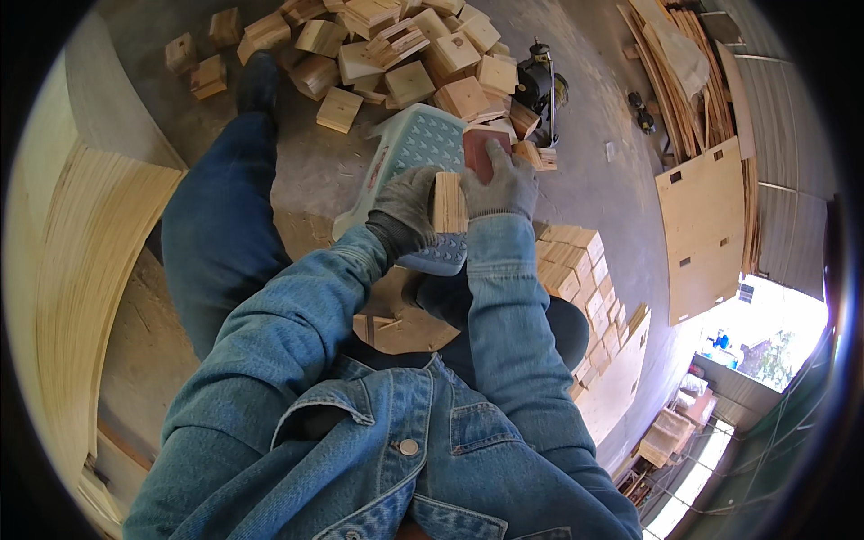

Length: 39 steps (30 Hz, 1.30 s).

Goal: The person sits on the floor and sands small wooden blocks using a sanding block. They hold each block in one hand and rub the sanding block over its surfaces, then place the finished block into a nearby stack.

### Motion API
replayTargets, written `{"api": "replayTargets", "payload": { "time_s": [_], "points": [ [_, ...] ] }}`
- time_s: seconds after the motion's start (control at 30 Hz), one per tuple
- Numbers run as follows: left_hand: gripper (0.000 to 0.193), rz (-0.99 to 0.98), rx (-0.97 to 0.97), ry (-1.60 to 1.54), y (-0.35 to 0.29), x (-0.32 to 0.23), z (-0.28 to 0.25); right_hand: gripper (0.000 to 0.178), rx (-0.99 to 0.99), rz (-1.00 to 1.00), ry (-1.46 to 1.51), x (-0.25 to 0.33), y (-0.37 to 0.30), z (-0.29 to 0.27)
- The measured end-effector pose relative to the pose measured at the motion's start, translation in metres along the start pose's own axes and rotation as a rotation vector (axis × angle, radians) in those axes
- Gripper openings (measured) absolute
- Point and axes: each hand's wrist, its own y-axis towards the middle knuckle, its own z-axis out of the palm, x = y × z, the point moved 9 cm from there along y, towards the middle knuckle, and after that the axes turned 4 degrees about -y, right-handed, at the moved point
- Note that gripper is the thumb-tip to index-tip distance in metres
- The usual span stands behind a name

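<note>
My left hand (407, 205), in a grey work glove, is closed round the left side of a small plywood block (451, 203), whose layered edge faces up. The block is over a pale green plastic stool (409, 144) with a patterned top. My right hand (506, 184), gloved the same way, grips a flat reddish-brown sanding block (480, 155) just beyond the plywood block's far right corner. Whether the sanding block touches the wood, I cannot tell.
A loose heap of wooden blocks (409, 83) lies on the floor beyond the stool, beside a dark power tool (540, 85). Stacked blocks (576, 270) stand at my right. Curved plywood sheets (99, 243) rise at my left; boards (706, 234) lean at far right.
</note>
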Motion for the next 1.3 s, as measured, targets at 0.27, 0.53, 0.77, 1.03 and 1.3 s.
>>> {"api": "replayTargets", "payload": {
  "time_s": [0.27,0.53,0.77,1.03,1.3],
  "points": [
    [0.091,0.007,-0.031,0.026,-0.002,0.001,0.000,0.068,-0.008,-0.019,-0.014,-0.008,-0.043,-0.004],
    [0.093,0.044,0.006,0.066,-0.002,-0.010,-0.005,0.066,-0.064,-0.038,0.050,-0.026,-0.134,-0.015],
    [0.092,0.020,-0.034,0.023,-0.005,-0.007,-0.007,0.063,-0.103,-0.048,0.007,-0.013,-0.088,-0.014],
    [0.091,-0.020,-0.007,0.022,0.001,0.000,0.000,0.068,0.043,0.033,-0.024,-0.005,0.006,0.006],
    [0.090,0.023,-0.034,-0.026,-0.003,-0.010,-0.008,0.071,-0.011,0.021,0.014,-0.017,-0.071,-0.002]
  ]
}}
